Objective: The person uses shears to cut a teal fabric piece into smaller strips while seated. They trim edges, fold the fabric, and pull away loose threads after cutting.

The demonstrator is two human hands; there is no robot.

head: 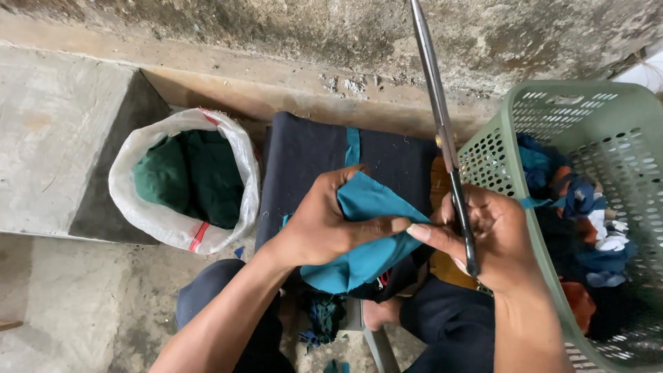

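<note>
The soft teal piece of cloth sits in front of the dark folded fabric stack. The left hand grips it tight. The right hand holds long metal scissors, its fingertip touching the cloth. A green plastic basket of scraps stands right of the stack, a white sack left.

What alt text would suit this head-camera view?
A person's left hand grips a teal cloth piece while the right hand holds long scissors; a green basket of scraps stands right, a white sack left.
</note>
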